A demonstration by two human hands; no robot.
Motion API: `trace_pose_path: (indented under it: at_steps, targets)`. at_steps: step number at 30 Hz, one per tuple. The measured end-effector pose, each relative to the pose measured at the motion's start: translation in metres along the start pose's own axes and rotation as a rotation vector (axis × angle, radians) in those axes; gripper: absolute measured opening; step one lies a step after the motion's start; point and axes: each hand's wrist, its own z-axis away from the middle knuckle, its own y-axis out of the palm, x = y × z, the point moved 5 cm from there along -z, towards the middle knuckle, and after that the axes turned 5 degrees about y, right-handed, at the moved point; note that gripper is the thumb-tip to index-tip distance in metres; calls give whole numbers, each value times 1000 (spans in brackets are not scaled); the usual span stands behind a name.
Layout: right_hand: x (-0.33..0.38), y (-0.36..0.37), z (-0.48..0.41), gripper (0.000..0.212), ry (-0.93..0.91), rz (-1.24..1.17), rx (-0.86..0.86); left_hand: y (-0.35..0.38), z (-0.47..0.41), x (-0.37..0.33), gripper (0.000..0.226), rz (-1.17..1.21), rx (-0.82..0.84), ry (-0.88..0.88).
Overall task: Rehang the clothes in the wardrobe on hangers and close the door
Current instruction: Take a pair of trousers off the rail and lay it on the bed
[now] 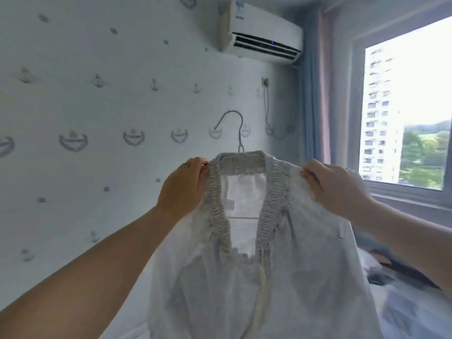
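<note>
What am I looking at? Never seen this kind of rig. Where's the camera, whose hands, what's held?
There is no machine here. A person wears one wide-angle camera on the head, looking forward and down, so the single picture is their own view. The left hand and right hand each pinch the top of a white garment, one on either side of its gathered neckline, and hold it up in the air. A wire hanger sits inside the neck with its hook sticking up. Below and to the right lies bedding, which is blurred. Behind are a patterned wall, an air conditioner and a window. No wardrobe is in view.
</note>
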Motion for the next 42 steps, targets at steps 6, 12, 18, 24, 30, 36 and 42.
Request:
trace_pose_path:
  at_steps: [6, 12, 18, 24, 30, 36, 42]
  targets:
    - [-94, 38, 82, 20, 232, 206, 133, 176, 9, -34, 30, 331, 158, 66]
    - [-143, 66, 189, 15, 489, 353, 255, 309, 66, -75, 19, 645, 324, 167]
    - [-154, 99, 286, 21, 689, 420, 420, 404, 131, -103, 23, 810, 609, 165]
    - [-172, 136, 351, 26, 881, 356, 575, 477, 184, -120, 23, 825, 831, 168]
    - [-223, 170, 407, 28, 964, 318, 647, 546, 217, -150, 21, 765, 946, 140]
    - [-287, 199, 476, 23, 1125, 203, 763, 618, 251, -202, 19, 694, 1156, 99]
    - [-341, 235, 546, 26, 1327, 103, 930, 690, 294, -254, 20, 559, 1334, 67]
